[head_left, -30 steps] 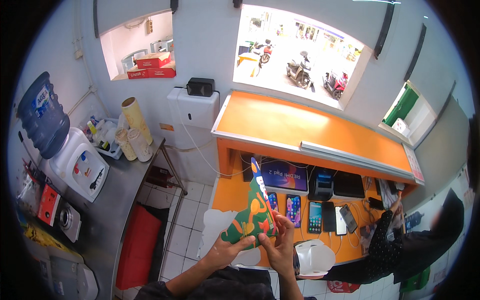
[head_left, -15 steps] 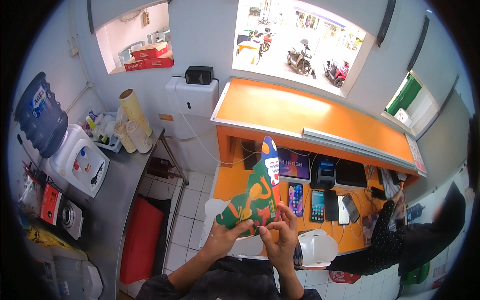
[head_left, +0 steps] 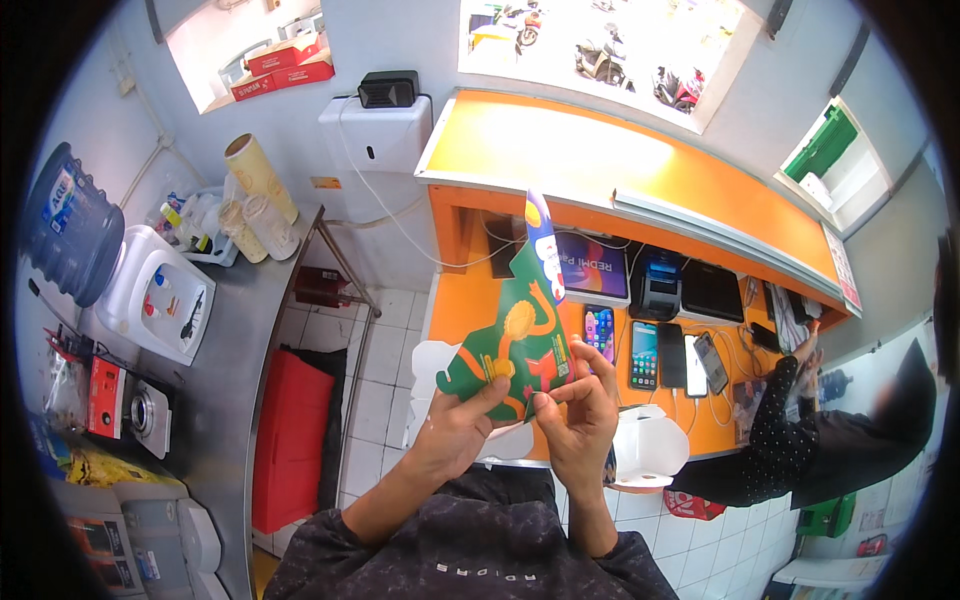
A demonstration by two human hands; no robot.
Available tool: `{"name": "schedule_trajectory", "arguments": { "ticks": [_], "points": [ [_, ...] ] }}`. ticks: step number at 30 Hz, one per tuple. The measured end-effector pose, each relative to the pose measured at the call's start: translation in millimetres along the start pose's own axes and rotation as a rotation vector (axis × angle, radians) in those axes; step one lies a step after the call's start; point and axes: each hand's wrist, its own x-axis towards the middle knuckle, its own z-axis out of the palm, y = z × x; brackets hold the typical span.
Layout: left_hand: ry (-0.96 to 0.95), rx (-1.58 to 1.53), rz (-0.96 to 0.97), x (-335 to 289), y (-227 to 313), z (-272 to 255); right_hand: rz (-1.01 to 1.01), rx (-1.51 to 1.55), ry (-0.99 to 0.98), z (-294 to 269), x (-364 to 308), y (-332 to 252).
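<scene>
Counter [head_left: 540,140], orange, behind carton [head_left: 512,345], against white wall [head_left: 395,40]

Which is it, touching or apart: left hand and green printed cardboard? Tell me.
Touching. The head view shows the thumb of the left hand overlapping and resting on the printed face of the green printed cardboard.

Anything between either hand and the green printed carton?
Nothing visible: the left hand and right hand both grip the green printed carton directly, along its lower part. The white box is off to the right, not between.
</scene>
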Motion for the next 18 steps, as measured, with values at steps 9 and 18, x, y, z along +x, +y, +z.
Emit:
{"name": "schedule_trajectory", "arguments": {
  "ticks": [9,18],
  "points": [
    [-0.014,0.006,0.087,-1.2,-9.7,-0.5,0.010,0.059,0.011,5.0,3.1,-10.5],
    [-0.053,0.009,0.239,-1.3,-22.9,-7.2,0.002,-0.004,0.041,9.0,4.2,-10.9]
  ]
}}
